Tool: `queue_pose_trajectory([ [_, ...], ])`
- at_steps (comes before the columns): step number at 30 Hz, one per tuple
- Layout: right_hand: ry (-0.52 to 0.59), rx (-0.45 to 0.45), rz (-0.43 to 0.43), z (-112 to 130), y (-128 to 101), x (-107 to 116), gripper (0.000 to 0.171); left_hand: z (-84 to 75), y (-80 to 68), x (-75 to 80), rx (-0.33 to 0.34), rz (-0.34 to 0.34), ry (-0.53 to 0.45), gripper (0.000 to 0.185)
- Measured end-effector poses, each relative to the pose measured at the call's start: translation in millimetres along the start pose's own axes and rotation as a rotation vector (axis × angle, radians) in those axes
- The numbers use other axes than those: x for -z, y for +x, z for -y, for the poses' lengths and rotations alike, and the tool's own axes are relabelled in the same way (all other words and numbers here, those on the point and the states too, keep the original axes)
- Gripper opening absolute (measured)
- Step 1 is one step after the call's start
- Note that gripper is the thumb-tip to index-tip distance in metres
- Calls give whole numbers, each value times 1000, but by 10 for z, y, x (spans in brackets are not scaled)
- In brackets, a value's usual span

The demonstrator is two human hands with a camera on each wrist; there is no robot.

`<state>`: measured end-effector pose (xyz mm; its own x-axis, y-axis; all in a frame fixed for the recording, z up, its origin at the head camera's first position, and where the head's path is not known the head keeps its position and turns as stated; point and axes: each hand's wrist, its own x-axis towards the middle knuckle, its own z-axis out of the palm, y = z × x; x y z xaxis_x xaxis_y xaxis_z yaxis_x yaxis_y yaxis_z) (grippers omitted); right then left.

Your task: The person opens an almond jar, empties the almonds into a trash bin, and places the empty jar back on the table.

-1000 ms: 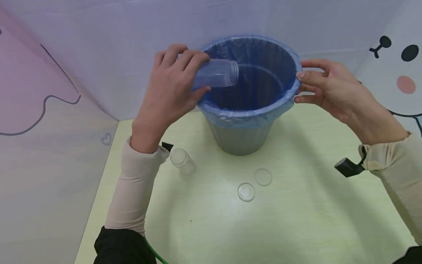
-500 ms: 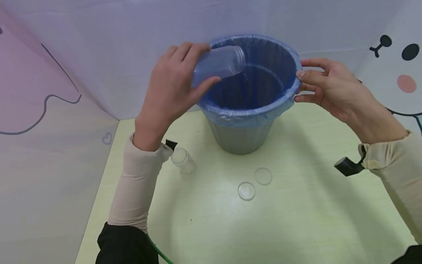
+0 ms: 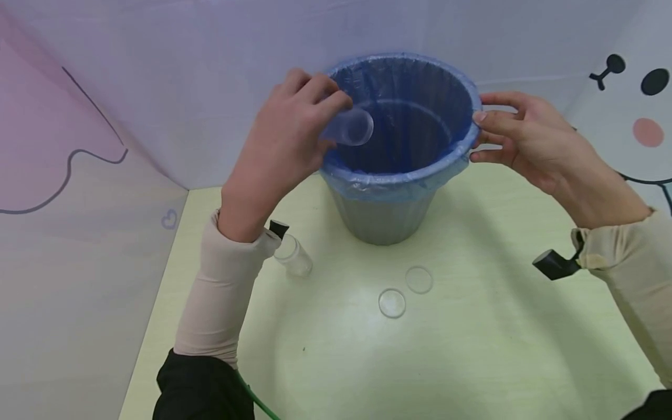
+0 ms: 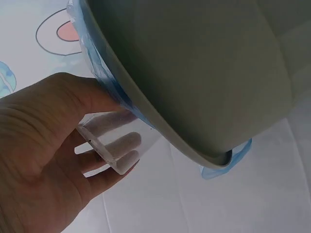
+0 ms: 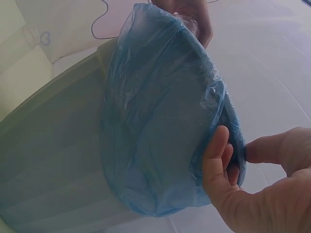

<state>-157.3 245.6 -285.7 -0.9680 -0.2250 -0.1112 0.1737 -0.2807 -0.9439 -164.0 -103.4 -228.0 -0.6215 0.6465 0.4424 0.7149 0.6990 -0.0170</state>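
Note:
In the head view my left hand [image 3: 286,134] grips a clear plastic jar [image 3: 358,127], tipped sideways over the near-left rim of a grey trash can [image 3: 385,219]. The left wrist view shows the thumb and fingers around the jar [image 4: 114,141]; its far part is hidden behind the can's rim. A blue trash bag [image 3: 388,189] lines the can and folds over its edge. At the right side, my right hand [image 3: 535,146] pinches the bagged rim, thumb on one side and fingers on the other, as the right wrist view confirms.
A second clear jar [image 3: 296,259] stands on the pale table [image 3: 472,350] near my left sleeve, partly covered by a black wrist mount. Two clear round lids, one [image 3: 392,303] and another [image 3: 419,280], lie before the can. A white printed backdrop [image 3: 210,76] rises behind.
Over the last second the left hand rose and tilted the jar up, then lowered it and turned its end towards the head camera. The right hand stayed on the rim.

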Motion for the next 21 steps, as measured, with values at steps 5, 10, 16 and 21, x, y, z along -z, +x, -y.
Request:
queue_pose_trajectory([
  [5,4,-1,-4,-5,-8,-5,51,-22,10,26,-23,-68,57,41],
  [10,6,6,2,-9,-9,-1,54,-48,38,92,13,-132,129,41],
  [16,5,2,1,-14,7,-16,55,-57,30,113,92,105,37,45],
  [21,-13,-14,-11,-31,16,-35,56,-70,36,116,202,225,-55,50],
])
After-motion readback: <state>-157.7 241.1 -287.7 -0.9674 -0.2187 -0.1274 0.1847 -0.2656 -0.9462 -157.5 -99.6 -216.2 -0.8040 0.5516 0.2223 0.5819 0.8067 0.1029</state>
